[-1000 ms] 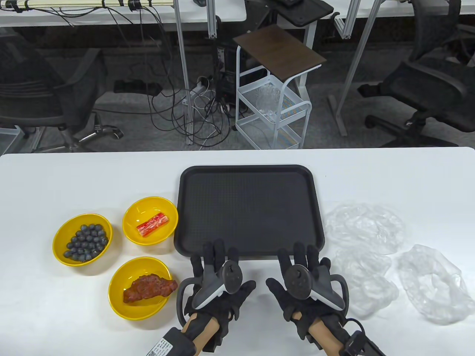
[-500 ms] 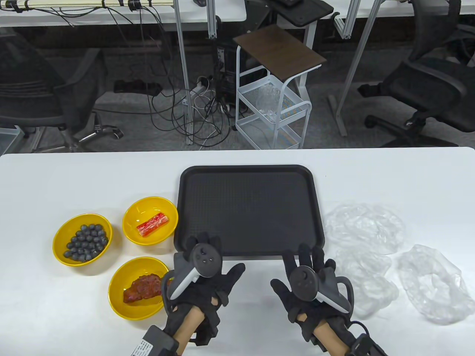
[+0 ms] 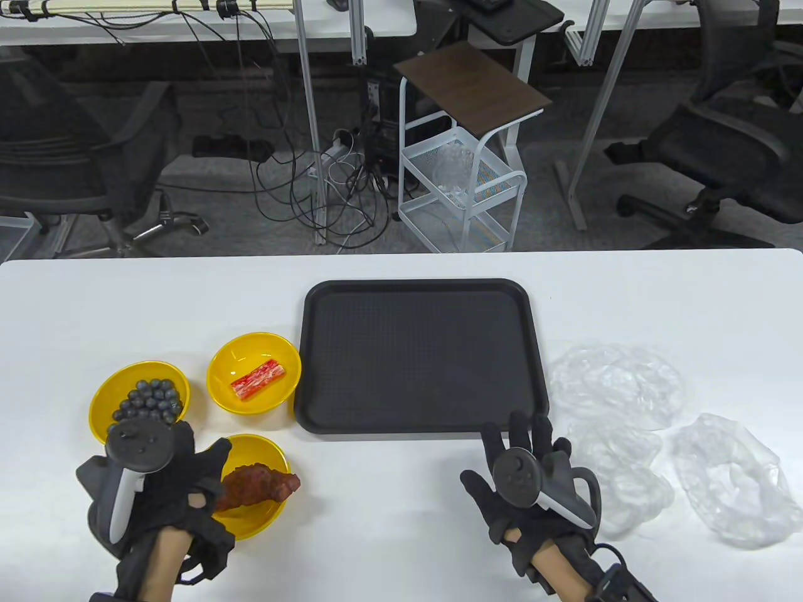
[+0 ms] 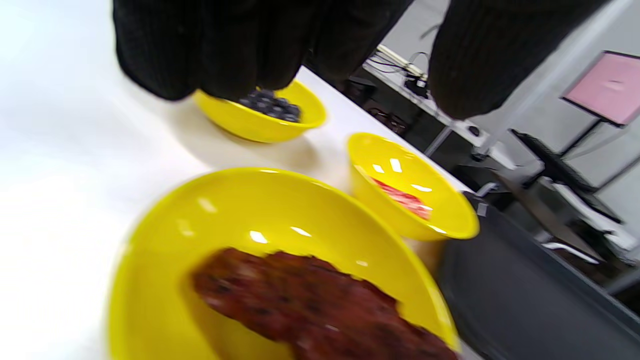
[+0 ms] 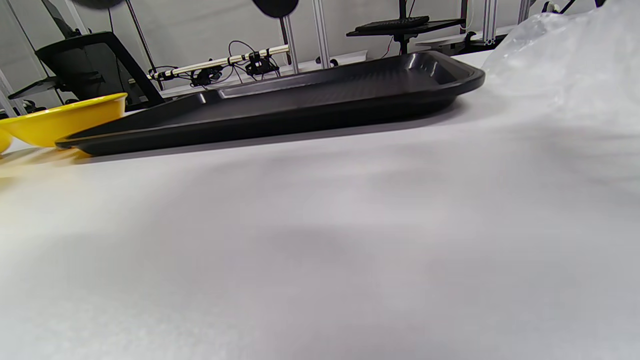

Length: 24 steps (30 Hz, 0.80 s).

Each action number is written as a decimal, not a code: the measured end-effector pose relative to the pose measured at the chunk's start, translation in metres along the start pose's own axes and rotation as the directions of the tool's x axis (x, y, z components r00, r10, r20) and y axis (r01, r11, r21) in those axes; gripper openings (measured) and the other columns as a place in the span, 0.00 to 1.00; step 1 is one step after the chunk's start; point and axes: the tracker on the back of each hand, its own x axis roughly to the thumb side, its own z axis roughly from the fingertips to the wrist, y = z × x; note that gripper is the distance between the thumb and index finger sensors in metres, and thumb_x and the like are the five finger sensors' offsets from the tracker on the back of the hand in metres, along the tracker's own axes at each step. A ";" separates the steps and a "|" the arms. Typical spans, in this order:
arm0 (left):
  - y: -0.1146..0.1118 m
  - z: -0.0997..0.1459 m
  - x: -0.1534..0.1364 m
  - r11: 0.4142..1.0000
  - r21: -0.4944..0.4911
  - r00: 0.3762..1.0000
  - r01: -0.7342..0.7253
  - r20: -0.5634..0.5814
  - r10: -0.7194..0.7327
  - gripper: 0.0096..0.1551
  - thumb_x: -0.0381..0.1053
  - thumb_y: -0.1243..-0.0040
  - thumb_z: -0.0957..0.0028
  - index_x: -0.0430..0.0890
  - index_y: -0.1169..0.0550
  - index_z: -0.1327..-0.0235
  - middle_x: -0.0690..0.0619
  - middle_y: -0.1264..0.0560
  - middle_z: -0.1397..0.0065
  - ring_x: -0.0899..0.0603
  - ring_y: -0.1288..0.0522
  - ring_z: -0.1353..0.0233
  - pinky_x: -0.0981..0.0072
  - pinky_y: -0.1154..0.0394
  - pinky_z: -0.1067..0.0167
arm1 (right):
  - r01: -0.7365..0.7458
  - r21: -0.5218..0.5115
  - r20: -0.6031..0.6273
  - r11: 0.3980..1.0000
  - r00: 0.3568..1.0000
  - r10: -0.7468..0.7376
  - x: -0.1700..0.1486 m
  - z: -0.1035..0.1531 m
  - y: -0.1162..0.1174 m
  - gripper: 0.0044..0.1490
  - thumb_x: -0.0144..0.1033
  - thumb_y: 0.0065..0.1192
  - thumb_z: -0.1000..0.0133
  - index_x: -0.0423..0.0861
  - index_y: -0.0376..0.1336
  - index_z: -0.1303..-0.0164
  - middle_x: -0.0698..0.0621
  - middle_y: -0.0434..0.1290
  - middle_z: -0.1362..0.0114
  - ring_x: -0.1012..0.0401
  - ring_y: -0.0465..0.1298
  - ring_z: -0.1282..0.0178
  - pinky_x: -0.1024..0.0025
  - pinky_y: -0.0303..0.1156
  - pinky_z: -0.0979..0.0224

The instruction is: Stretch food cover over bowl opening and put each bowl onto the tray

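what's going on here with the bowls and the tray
A person in sensor gloves is just starting. The left hand hovers over the meat bowl, fingers relaxed, holding nothing. The right hand lies flat on the table beside the clear covers. All three yellow bowls are uncovered, and nothing sits on the tray.

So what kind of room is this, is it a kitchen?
Probably not a kitchen. It looks like an office or lab: rolling office chairs stand behind the white table, loose cables lie tangled on the floor, and metal-framed desks line the back.
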 end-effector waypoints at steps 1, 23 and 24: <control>-0.003 -0.005 -0.007 1.000 -0.001 1.000 0.010 -0.027 -0.010 0.48 0.70 0.32 0.50 0.47 0.29 0.21 0.38 0.29 0.19 0.28 0.24 0.26 0.43 0.19 0.36 | -0.004 0.004 0.000 1.000 1.000 0.004 0.000 0.000 0.000 0.59 0.72 0.38 0.46 0.48 0.35 0.12 0.34 0.27 0.15 0.33 0.24 0.23 0.28 0.28 0.33; -0.044 -0.048 -0.042 0.988 -0.050 0.986 -0.145 -0.085 0.140 0.27 0.46 0.26 0.50 0.44 0.16 0.37 0.43 0.12 0.39 0.36 0.08 0.48 0.57 0.07 0.60 | 0.007 0.025 0.001 1.000 1.000 -0.007 -0.001 0.002 0.000 0.59 0.72 0.37 0.46 0.48 0.35 0.12 0.34 0.27 0.15 0.33 0.24 0.23 0.28 0.28 0.33; -0.043 -0.048 -0.043 0.987 -0.049 0.986 -0.155 -0.077 0.151 0.26 0.45 0.26 0.51 0.43 0.15 0.37 0.42 0.12 0.40 0.36 0.08 0.49 0.57 0.07 0.60 | 0.009 0.024 0.000 1.000 1.000 -0.009 -0.002 0.002 0.000 0.59 0.72 0.37 0.46 0.48 0.35 0.12 0.35 0.27 0.15 0.33 0.24 0.23 0.28 0.28 0.33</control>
